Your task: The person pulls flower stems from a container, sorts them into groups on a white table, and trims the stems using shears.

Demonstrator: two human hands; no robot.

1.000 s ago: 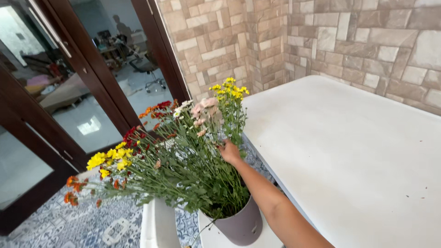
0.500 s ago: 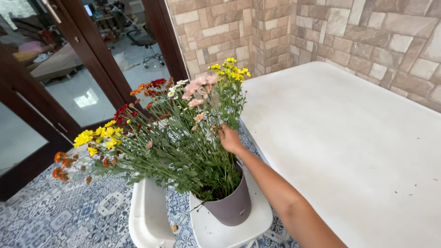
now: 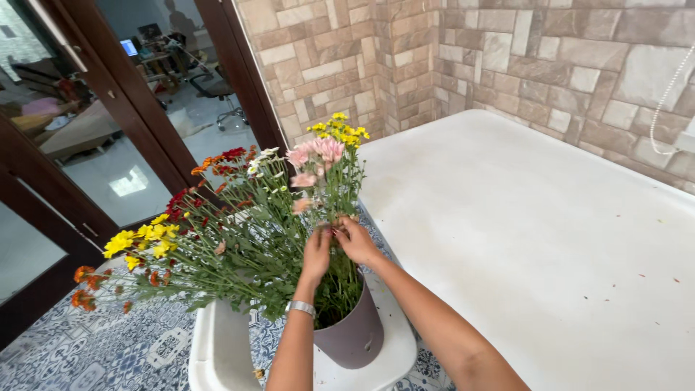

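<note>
Both hands meet mid-frame in the flowers point(image 3: 239, 224): the left hand point(image 3: 317, 253) (silver watch on its wrist) and right hand point(image 3: 356, 239) pinch stems. The flowers stand in a grey pot point(image 3: 355, 333) on a white chair point(image 3: 217, 347), lower middle.

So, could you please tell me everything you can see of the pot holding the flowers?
The pot is a plain, matte grey-mauve round container, probably plastic, widening towards the rim. It stands upright on a white plastic chair beside the white table, packed with green stems. Both hands work among the stems above it; neither touches the pot.
</note>
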